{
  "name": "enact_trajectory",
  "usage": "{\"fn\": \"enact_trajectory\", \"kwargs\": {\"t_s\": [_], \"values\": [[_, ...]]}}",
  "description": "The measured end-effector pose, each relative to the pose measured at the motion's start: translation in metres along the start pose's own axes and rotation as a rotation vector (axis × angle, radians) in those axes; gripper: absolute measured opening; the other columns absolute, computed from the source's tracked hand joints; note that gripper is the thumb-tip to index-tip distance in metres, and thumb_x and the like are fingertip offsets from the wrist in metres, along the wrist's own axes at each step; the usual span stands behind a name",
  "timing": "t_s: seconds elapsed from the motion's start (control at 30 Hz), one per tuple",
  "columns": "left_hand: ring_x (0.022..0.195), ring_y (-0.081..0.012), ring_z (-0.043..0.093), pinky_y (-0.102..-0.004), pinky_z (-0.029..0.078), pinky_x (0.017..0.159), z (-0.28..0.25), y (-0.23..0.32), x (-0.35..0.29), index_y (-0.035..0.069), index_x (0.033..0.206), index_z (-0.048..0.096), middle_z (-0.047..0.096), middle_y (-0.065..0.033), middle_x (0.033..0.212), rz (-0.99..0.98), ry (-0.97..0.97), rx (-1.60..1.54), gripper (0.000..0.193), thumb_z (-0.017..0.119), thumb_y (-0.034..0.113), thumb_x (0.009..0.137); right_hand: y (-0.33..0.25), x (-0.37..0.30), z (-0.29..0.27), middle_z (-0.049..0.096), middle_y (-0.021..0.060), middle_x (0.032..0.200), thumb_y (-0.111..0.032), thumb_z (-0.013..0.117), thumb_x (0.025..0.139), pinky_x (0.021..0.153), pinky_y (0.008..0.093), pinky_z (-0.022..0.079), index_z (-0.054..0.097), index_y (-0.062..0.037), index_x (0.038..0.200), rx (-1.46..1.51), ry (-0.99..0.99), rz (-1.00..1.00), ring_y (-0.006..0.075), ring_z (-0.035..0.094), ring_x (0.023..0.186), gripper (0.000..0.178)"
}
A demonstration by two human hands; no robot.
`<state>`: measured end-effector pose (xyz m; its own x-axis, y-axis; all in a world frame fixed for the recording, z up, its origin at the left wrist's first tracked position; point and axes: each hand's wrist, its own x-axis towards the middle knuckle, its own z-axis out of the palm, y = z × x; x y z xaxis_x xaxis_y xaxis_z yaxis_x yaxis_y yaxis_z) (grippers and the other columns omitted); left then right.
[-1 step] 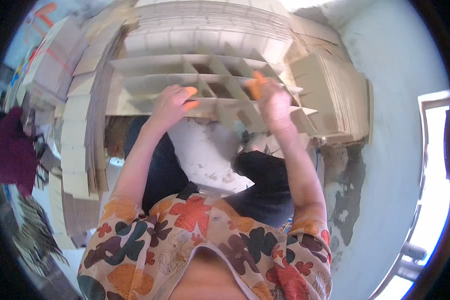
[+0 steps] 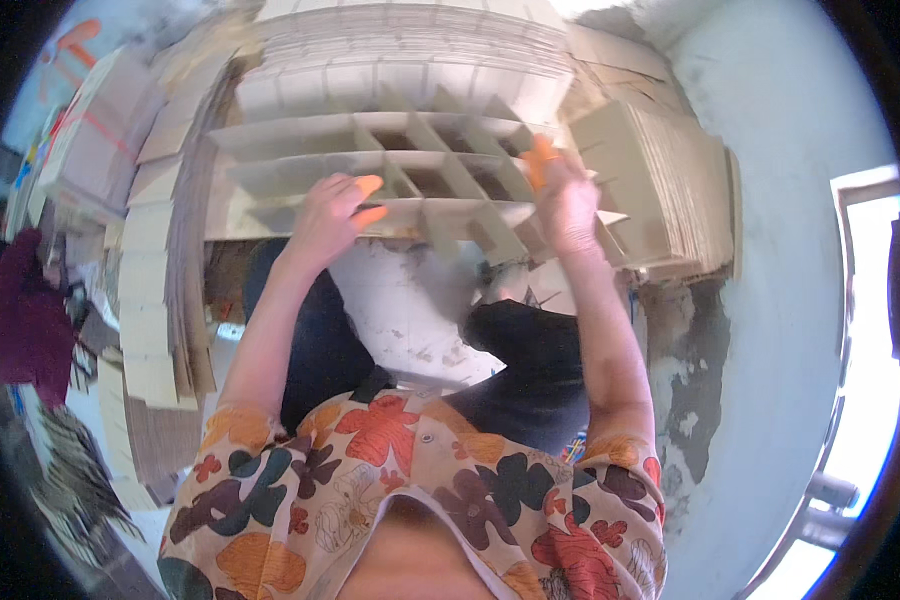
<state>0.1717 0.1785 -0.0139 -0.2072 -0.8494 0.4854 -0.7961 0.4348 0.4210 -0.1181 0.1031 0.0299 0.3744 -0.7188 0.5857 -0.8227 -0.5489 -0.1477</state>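
Note:
A cardboard divider grid [image 2: 450,212] lies before me, long pale strips crossed by slanting shorter ones. My left hand [image 2: 322,222] is over its near left part, orange covers on thumb and forefinger. Those two fingertips are apart, with nothing visible gripped between them. At the grid's right end, my right hand [image 2: 567,203] has orange-covered fingertips drawn together at a slanting cardboard strip [image 2: 530,190]. The hand partly hides that strip, and motion blurs the fingertips.
Flat cardboard stacks stand behind the grid [image 2: 410,85], at its right [image 2: 660,190] and along the left [image 2: 150,290]. A pale wall [image 2: 790,220] rises on the right. A dark red cloth [image 2: 25,310] is at far left. My dark-clad legs [image 2: 530,355] are under the grid.
My right hand has shifted right along the grid, toward the right stack. The left hand has moved slightly left, its thumb and forefinger still apart.

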Motion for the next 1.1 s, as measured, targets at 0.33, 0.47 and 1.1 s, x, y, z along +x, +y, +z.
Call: {"fn": "enact_trajectory", "kwargs": {"t_s": [0.33, 0.47, 1.1], "values": [[0.103, -0.0277, 0.056, -0.0383, 0.044, 0.089, -0.018, 0.0, -0.011, 0.001, 0.111, 0.061, 0.064, -0.0107, 0.108, 0.039, 0.059, 0.152, 0.052, 0.079, 0.02, 0.066, 0.2, -0.09, -0.03, 0.053, 0.0132, 0.113, -0.018, 0.073, 0.073, 0.087, 0.0489, 0.042, 0.05, -0.0069, 0.117, -0.674, -0.321, 0.616, 0.0312, 0.049, 0.111, 0.05], [0.099, -0.0283, 0.057, -0.0381, 0.045, 0.086, -0.017, -0.007, -0.013, 0.002, 0.111, 0.061, 0.063, -0.0115, 0.104, 0.041, 0.044, 0.16, 0.052, 0.08, 0.018, 0.065, 0.235, -0.093, -0.037, 0.059, 0.0186, 0.1, -0.024, 0.074, 0.073, 0.081, 0.0451, 0.047, 0.052, -0.0058, 0.108, -0.507, -0.214, 0.606, 0.0357, 0.058, 0.097, 0.045], [0.074, -0.0273, 0.058, -0.0369, 0.043, 0.077, -0.029, -0.056, -0.041, 0.005, 0.087, 0.064, 0.064, -0.0085, 0.077, 0.029, 0.107, 0.055, 0.019, 0.072, 0.01, 0.07, -0.089, 0.024, -0.043, 0.064, 0.0172, 0.115, 0.0, 0.064, 0.084, 0.083, 0.0255, 0.048, 0.044, -0.0032, 0.137, 0.506, -0.189, 0.063, 0.0149, 0.063, 0.093, 0.057]]}}
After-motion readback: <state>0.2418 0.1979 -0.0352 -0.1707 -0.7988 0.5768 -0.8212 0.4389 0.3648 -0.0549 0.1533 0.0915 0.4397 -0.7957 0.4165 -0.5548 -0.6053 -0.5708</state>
